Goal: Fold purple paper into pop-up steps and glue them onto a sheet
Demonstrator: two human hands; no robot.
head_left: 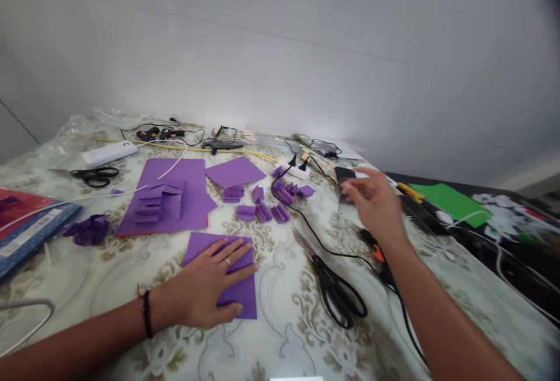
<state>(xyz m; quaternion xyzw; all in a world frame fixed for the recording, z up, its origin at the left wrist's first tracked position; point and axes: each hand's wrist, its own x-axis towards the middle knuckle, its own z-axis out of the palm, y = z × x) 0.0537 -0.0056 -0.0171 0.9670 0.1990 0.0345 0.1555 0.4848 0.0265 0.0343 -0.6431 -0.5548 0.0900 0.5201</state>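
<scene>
My left hand (214, 285) lies flat with fingers spread on a purple paper square (247, 305) near the front of the table. My right hand (376, 203) is raised at the right, beside a dark flat object (345, 177); its thumb and fingertips are brought together, and what they hold, if anything, is too small to name. Between the hands, black-handled scissors (335, 287) lie on the patterned cloth. Folded purple pieces (263, 213) sit behind them. Purple sheets (175, 165) with a folded strip piece (160, 201) lie at the left.
A white power strip (291, 170) with black cables stands at the back centre. Glue guns (160, 133), a white power bank (109, 152) and more scissors (94, 177) are back left. A glue gun with an orange trigger (378, 254) and green paper (450, 200) are right.
</scene>
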